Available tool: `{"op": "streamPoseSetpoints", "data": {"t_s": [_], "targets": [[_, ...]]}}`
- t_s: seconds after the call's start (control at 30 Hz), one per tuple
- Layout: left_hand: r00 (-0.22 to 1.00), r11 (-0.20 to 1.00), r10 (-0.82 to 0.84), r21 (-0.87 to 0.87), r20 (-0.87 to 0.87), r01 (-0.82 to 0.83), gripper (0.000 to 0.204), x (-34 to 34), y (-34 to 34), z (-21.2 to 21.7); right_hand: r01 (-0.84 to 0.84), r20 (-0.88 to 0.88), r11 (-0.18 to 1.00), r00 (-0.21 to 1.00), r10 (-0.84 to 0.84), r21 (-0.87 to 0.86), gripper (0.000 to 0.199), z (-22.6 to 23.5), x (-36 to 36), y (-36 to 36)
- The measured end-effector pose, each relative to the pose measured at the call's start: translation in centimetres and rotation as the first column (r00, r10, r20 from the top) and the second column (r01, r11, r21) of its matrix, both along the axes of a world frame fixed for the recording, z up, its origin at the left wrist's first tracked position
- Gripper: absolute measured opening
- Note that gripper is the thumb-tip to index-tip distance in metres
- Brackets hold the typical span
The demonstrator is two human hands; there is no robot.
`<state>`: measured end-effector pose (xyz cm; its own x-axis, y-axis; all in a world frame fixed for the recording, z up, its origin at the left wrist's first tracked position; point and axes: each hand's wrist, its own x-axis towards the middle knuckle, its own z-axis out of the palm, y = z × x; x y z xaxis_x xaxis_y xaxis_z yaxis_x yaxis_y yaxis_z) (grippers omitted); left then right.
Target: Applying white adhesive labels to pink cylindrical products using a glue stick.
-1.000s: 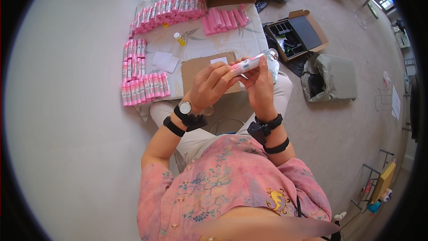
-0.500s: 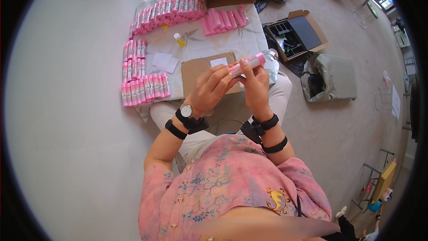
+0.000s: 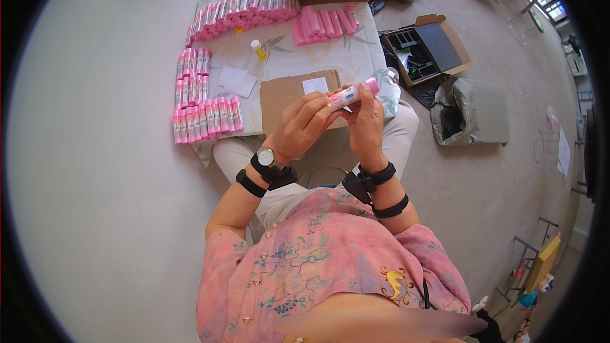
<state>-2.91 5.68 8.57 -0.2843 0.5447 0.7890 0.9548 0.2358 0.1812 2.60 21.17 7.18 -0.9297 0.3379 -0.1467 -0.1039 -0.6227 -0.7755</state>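
A pink tube with a white printed label is held at a slant between my two hands, over the near edge of the table. My left hand grips its lower left end with bent fingers. On the other end, my right hand is closed, its thumb pressing on the label just short of the pink tip. Below the hands lies a flat piece of brown cardboard with a small white paper on it. Farther off stands a glue stick with a yellow base.
Labelled pink tubes stand in rows along the table's left side, with a long pile behind. Plain pink tubes lie at the back right. White papers sit left of the cardboard. Boxes, including an open carton, surround the table.
My right thumb and fingers have shifted along the tube, showing more of the label. The tube stays in both hands. The view has shifted slightly.
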Motion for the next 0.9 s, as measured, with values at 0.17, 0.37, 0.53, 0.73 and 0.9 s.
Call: {"op": "streamPoseSetpoints", "data": {"t_s": [0.17, 0.37, 0.53, 0.73, 0.9], "targets": [[0.999, 1.0, 0.021, 0.022, 0.024, -0.022, 0.034, 0.4, -0.5, -0.4, -0.002, 0.045, 1.0, 0.999, 0.002, 0.017, 0.046, -0.4, 0.1, -0.5], [0.995, 0.997, 0.044, 0.057, 0.091, -0.049, 0.033, 0.7, -2.2, -1.9, -0.109, 0.014, 0.988, 0.994, 0.111, -0.107, 0.051, -1.4, 0.4, -1.0], [0.988, 0.995, 0.065, 0.07, 0.137, -0.075, 0.034, 0.6, -5.0, -3.0, -0.239, -0.005, 0.971, 0.971, 0.239, 0.026, 0.047, -2.1, 0.5, -0.4], [0.899, 0.96, 0.182, 0.127, 0.397, -0.25, 0.042, 0.9, -7.5, -5.2, -0.339, -0.007, 0.935, 0.94, 0.341, 0.1, 0.033, -3.4, 0.0, -0.9], [0.387, 0.673, -0.26, 0.453, 0.885, -0.584, 0.051, 1.5, -5.1, -7.5, -0.309, 0.043, 0.941, 0.951, 0.306, 0.134, 0.034, -5.7, -0.8, -3.4]]}}
